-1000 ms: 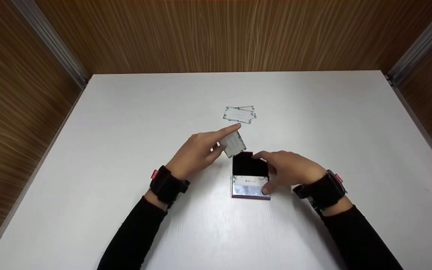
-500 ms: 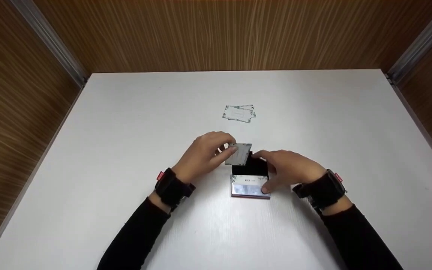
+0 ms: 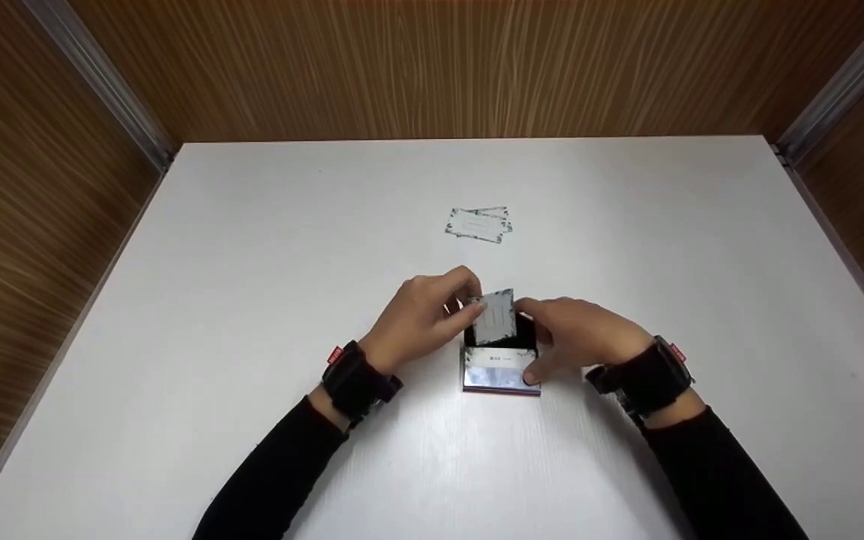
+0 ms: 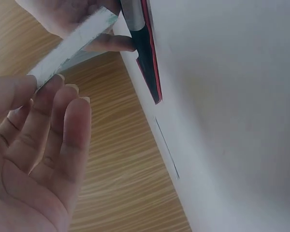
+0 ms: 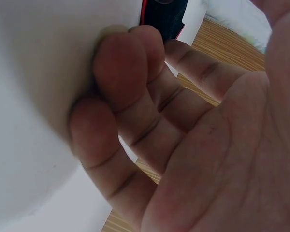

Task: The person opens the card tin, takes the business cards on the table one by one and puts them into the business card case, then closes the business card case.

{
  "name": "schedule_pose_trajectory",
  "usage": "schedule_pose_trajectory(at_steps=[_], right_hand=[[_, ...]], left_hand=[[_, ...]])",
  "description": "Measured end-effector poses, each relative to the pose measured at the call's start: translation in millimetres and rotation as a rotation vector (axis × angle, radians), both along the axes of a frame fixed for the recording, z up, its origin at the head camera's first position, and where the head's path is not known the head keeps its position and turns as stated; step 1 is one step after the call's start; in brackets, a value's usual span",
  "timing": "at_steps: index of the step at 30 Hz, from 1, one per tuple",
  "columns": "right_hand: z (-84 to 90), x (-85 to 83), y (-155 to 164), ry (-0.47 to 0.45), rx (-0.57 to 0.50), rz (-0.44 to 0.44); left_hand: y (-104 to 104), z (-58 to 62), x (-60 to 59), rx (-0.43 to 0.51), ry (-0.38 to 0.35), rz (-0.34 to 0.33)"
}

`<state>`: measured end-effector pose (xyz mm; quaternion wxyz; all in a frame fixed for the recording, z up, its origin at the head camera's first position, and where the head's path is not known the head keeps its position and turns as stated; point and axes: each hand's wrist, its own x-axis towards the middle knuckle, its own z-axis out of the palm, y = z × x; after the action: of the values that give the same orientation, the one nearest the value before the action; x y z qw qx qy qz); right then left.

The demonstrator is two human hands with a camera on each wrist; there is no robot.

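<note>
In the head view, my left hand [image 3: 428, 319] pinches a white business card [image 3: 496, 319] with a leafy border between thumb and fingers. The card is tilted over the raised black lid of a card case [image 3: 501, 379] on the table. Inside the case's silvery front part, another printed card shows its upper strip. My right hand [image 3: 586, 334] holds the case at its right side, thumb on the lower right corner and index finger by the lid. The left wrist view shows the held card [image 4: 77, 46] nearly edge-on, near the case [image 4: 147, 58]. Right fingertips [image 5: 121, 67] rest on the tabletop.
Several loose cards [image 3: 477, 225] lie overlapped on the white table [image 3: 289, 225] beyond the hands. Brown wood-grain panels [image 3: 432, 67] stand along the back and both sides of the table.
My left hand has moved right and slightly down, bringing the card from left of the case to over its lid and turning it more upright. The right hand and case stay put.
</note>
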<state>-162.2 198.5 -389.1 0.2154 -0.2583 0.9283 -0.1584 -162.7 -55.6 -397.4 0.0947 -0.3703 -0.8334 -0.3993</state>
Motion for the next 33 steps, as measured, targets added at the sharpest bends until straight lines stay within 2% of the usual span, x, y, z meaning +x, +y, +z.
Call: schedule_pose_trajectory(at_steps=[5,12,15,19,26,30,33], right_hand=[[1.0,0.8,0.2,0.012,0.012,0.005],[1.3,1.6,0.9,0.018,-0.007,0.009],[0.4,1.6,1.0,0.004,-0.013,0.004],[-0.4,1.4,0.9,-0.007,-0.018,0.004],[-0.6,1.7,1.1,0.007,-0.005,0.009],[-0.6,2.3,0.9,0.0,-0.01,0.002],[-0.5,2.6,0.9,0.001,-0.006,0.006]], left_hand=[[-1.1,0.2,2.7,-0.074,-0.079,-0.013],[-5.4,1.5,4.7,-0.268,-0.181,-0.136],[-6.0,2.0,4.7,-0.306,-0.219,-0.153],[-6.5,2.7,4.3,-0.283,-0.226,-0.115],[-7.8,2.5,3.4,-0.231,-0.161,-0.028],[-6.7,1.2,4.7,-0.237,-0.17,0.005],[-4.5,-1.0,6.3,-0.265,-0.164,0.005]])
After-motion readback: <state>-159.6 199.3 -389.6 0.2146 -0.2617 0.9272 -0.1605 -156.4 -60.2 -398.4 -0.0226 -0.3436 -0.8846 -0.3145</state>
